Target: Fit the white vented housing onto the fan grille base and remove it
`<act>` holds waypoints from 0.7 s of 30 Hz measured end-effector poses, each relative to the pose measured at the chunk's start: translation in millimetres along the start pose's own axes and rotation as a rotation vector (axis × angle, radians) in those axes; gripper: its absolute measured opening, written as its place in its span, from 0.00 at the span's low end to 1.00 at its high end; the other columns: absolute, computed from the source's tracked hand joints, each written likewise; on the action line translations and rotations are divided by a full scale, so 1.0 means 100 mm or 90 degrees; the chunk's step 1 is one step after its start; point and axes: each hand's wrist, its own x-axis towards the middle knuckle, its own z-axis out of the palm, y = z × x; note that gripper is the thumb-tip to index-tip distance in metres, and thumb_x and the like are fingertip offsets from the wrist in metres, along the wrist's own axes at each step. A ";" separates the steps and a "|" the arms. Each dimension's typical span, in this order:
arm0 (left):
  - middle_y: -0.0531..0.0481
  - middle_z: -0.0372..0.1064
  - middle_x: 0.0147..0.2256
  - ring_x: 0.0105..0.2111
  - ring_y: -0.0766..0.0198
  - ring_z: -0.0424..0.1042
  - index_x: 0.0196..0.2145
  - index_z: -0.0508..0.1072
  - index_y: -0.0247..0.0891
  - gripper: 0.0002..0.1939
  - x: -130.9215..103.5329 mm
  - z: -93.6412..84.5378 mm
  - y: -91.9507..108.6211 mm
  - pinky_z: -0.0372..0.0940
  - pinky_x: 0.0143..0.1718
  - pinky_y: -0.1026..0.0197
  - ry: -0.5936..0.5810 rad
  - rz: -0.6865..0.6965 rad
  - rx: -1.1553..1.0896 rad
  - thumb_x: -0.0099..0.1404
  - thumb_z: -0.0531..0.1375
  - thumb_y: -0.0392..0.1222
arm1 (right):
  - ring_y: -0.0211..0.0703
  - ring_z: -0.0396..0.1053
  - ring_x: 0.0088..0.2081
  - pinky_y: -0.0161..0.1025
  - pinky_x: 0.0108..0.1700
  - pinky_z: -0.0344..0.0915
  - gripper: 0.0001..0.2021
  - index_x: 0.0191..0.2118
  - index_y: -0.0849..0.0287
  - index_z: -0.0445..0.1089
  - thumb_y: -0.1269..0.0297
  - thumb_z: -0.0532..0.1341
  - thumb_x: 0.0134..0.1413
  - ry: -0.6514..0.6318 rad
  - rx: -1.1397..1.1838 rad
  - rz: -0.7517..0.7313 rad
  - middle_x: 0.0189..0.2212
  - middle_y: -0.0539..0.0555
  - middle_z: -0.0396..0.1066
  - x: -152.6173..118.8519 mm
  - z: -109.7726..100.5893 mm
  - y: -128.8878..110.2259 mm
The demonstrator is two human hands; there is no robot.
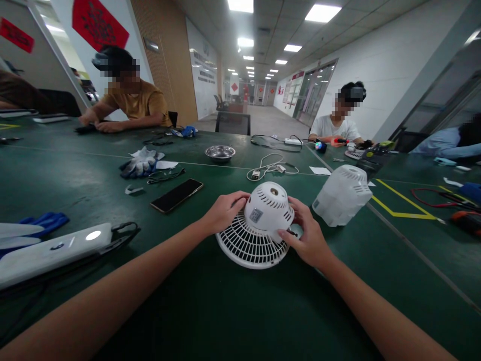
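A white fan head lies on the green table, its slatted grille [251, 245] underneath and its rounded motor housing [267, 205] on top, with a grey label and a round hole. My left hand [228, 210] holds the housing's left side, fingers bent against it. On the right side my right hand [306, 230] grips the housing's lower edge, thumb in front and fingers behind. Just right of that hand stands a whitish translucent plastic part [342, 196], touched by neither hand.
Left on the green table [210, 321] are a phone [177, 195], gloves [141, 163] and a white device [56, 253]. Beyond the fan head are a metal bowl [220, 153] and a white cable [272, 168]. Tools lie far right. Several people sit around the table.
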 end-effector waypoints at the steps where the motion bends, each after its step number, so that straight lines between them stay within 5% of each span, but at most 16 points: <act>1: 0.45 0.76 0.50 0.50 0.50 0.73 0.52 0.77 0.41 0.19 -0.01 0.00 0.04 0.64 0.54 0.49 -0.010 0.011 -0.015 0.74 0.50 0.47 | 0.58 0.73 0.53 0.61 0.54 0.73 0.38 0.68 0.47 0.54 0.58 0.69 0.55 -0.004 -0.014 -0.005 0.61 0.62 0.67 0.00 0.00 0.00; 5: 0.42 0.76 0.47 0.48 0.47 0.70 0.51 0.77 0.40 0.19 -0.05 -0.04 0.09 0.61 0.55 0.45 -0.061 0.045 0.021 0.70 0.56 0.52 | 0.61 0.71 0.56 0.62 0.57 0.71 0.38 0.68 0.47 0.54 0.57 0.68 0.55 -0.022 -0.011 -0.037 0.63 0.61 0.65 -0.02 -0.02 0.00; 12: 0.39 0.73 0.47 0.48 0.42 0.68 0.48 0.79 0.39 0.32 -0.02 -0.01 0.08 0.60 0.56 0.42 -0.121 0.079 0.068 0.48 0.74 0.57 | 0.63 0.70 0.57 0.62 0.56 0.71 0.39 0.69 0.48 0.53 0.52 0.67 0.55 -0.050 0.015 -0.047 0.63 0.60 0.65 -0.03 -0.04 0.01; 21: 0.40 0.73 0.45 0.49 0.42 0.67 0.44 0.80 0.38 0.28 -0.01 0.00 0.09 0.61 0.54 0.44 -0.106 0.002 -0.016 0.46 0.76 0.50 | 0.60 0.74 0.50 0.63 0.51 0.75 0.42 0.70 0.47 0.55 0.53 0.71 0.53 -0.039 0.020 0.018 0.56 0.59 0.72 0.00 0.00 0.00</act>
